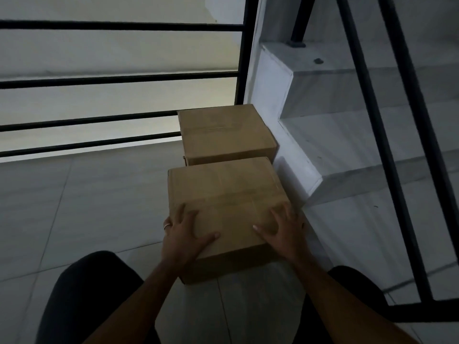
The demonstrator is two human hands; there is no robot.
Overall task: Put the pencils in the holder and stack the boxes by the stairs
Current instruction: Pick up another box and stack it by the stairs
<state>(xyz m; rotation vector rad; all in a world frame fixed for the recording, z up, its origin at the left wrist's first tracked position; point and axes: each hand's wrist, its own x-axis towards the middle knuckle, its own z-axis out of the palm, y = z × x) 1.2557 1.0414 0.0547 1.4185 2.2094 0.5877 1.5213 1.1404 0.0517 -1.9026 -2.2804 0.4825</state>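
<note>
The near cardboard box [223, 194] is touched by both hands: the left hand [183, 234] is spread flat over its near left corner, fingers straight and splayed, and the right hand [283, 232] is laid likewise on its near right corner, fingers extended; nothing is gripped by either. Black metal railings [119, 80] are seen at the left and right, and white stairs [347, 135] rise at the right. Two closed cardboard boxes are counted on the tiled floor [74, 207], unstacked, one behind the other beside the lowest steps. The near box's long axis runs away from the person, toward the far cardboard box [223, 132], which is set just beyond it. One ring [167, 225] is worn on the left hand.
</note>
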